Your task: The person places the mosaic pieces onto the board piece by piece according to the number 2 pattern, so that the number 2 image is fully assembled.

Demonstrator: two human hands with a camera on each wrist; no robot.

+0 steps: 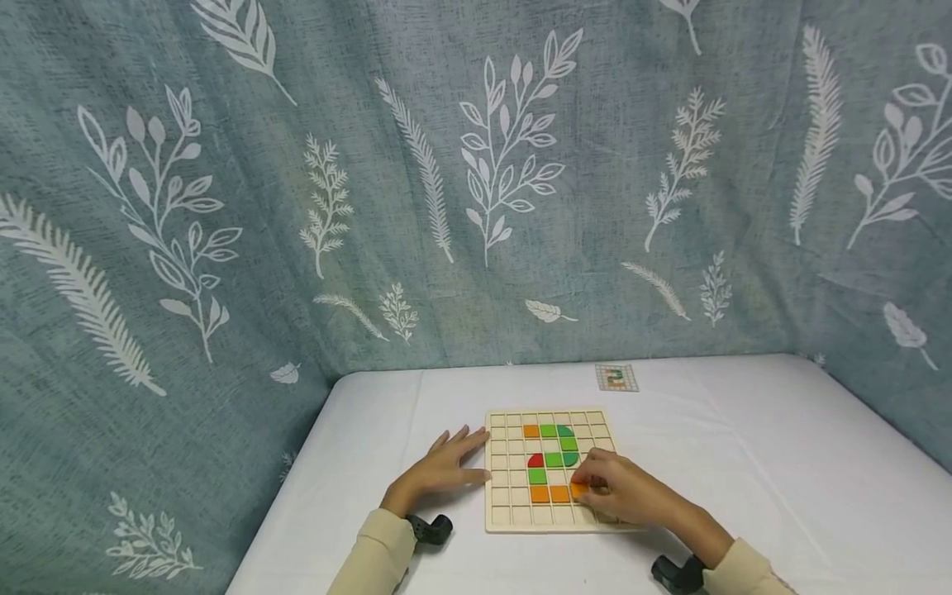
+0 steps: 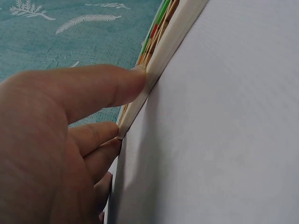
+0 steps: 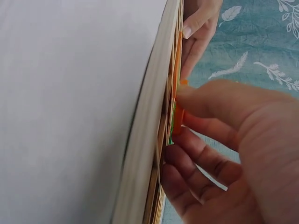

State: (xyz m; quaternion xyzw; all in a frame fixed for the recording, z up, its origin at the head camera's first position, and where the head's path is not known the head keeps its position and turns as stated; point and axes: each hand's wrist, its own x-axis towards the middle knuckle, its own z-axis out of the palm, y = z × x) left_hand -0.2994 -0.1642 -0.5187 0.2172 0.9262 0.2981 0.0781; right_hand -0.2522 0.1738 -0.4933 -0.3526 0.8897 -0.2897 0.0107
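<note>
A wooden grid board (image 1: 510, 514) lies flat, with green, orange and red tiles set in its cells. My left hand (image 1: 440, 467) touches the board's left edge with its thumb and fingertips, the fingers spread. In the left wrist view, the thumb (image 2: 105, 86) presses on the side of the rim. Over the lower right part of the grid, my right hand (image 1: 621, 487) pinches an orange square tile (image 1: 578, 491) between thumb and fingers. That tile, also in the right wrist view (image 3: 179, 119), is at the right end of a row beside two orange tiles (image 1: 549, 494).
A small pattern card (image 1: 616, 378) showing a similar coloured shape lies behind the board, near the far edge of the white-covered table (image 1: 744, 463). A leaf-print curtain (image 1: 446, 289) hangs behind and at the sides. Black wrist cameras (image 1: 431, 530) sit below both hands.
</note>
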